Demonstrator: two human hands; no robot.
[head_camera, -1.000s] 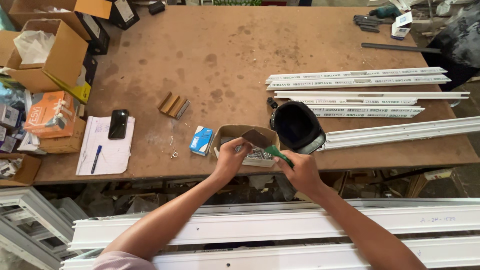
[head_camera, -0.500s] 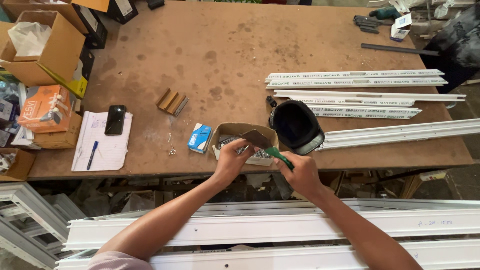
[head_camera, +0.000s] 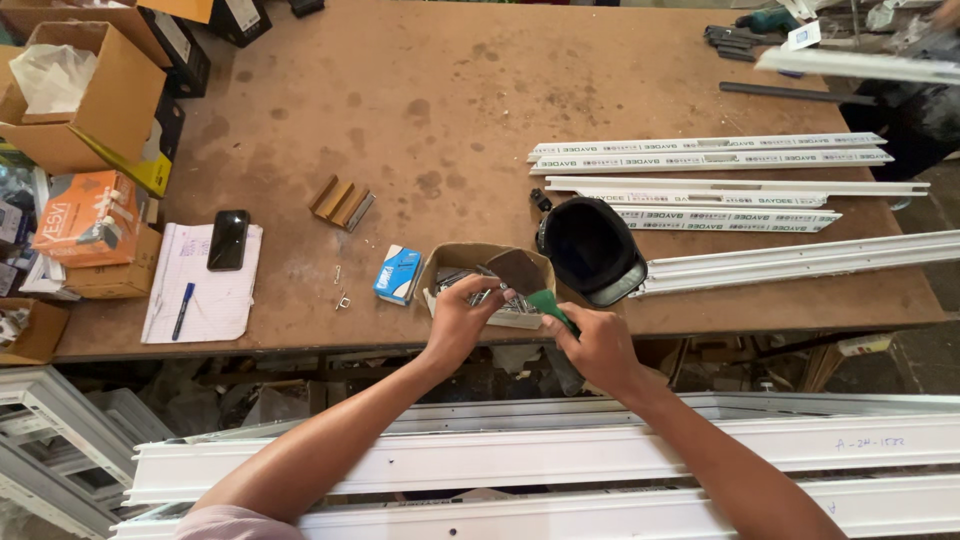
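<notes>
While gripped, green tool (head_camera: 548, 307) diagonal, tip up-left.

Bare forearms, pale pink sleeve (head_camera: 225, 522) edge

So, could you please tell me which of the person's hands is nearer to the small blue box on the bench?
Left. The left hand is at the cardboard box of screws, just right of the small blue box; the right hand holds a green-handled tool farther right.

The left hand (head_camera: 462, 318) covers part of the small cardboard box (head_camera: 487, 283), so the metal bits inside are too small to tell apart. The green-handled tool (head_camera: 548, 306) disappears into the right hand (head_camera: 598, 345); its tip is hidden.
</notes>
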